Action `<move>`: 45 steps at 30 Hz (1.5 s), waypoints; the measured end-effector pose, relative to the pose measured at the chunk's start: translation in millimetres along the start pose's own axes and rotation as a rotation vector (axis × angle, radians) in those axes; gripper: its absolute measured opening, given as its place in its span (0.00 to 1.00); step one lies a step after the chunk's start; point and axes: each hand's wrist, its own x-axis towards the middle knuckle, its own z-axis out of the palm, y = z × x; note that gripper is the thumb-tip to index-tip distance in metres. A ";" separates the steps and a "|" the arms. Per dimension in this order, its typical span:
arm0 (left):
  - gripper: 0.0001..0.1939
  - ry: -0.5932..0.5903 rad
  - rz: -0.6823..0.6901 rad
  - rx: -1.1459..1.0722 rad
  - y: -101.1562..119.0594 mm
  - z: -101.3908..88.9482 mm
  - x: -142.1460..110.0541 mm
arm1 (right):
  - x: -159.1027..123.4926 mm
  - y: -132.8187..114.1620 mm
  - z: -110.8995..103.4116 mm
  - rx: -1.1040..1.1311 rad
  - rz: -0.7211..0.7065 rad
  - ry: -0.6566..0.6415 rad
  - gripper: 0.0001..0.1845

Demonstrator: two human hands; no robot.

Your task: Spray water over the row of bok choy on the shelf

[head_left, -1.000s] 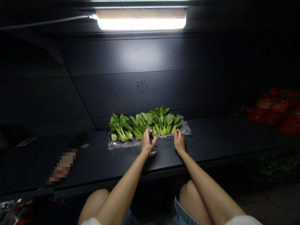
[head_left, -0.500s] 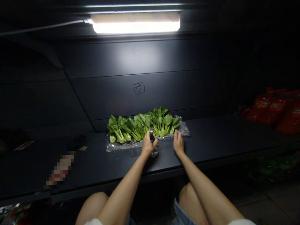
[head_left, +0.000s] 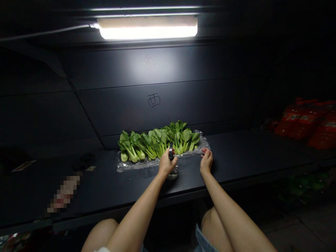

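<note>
Two hands reach across the table, so what are the fingers of the left hand (head_left: 166,166) doing?

They're clamped around the upper part of a clear spray bottle (head_left: 173,173), just below its dark head. The bottle stands upright on the table, right by the near edge of the plastic film.

And the right hand (head_left: 206,161)?

It holds nothing. Its fingers (head_left: 206,153) are slightly apart and gently curled, with the tips right at the film's near right corner. I can't tell whether they touch it.

What's on that film?

A sheet of crinkled plastic film (head_left: 136,166) lies on the table (head_left: 244,154), with a row of bok choy (head_left: 157,145) on it, stems toward the lower left and leaves toward the wall.

What's farther out?

At the far right, red packages (head_left: 299,120) are heaped in the dimness. A dark wall panel (head_left: 170,108) behind the greens has a hand-drawn character (head_left: 153,100) on it, and a bright tube light (head_left: 148,32) shines above. On the table at the left lie a small card (head_left: 23,165) and a pixelated object (head_left: 64,190).
</note>
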 end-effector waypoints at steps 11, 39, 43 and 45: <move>0.11 -0.036 -0.001 0.034 5.6 -1.9 5.5 | 3.7 -3.2 -8.4 -0.047 -0.039 0.014 0.29; 0.10 0.074 -0.026 -0.022 -5.7 -19.0 16.2 | -1.1 -10.8 -8.7 -0.233 -0.144 -0.071 0.36; 0.11 0.097 -0.032 -0.039 -11.9 -30.6 13.7 | -1.6 -10.4 -7.7 -0.236 -0.166 -0.061 0.34; 0.13 0.111 -0.035 -0.052 -16.5 -37.0 12.3 | -2.2 -10.5 -7.0 -0.233 -0.181 -0.057 0.33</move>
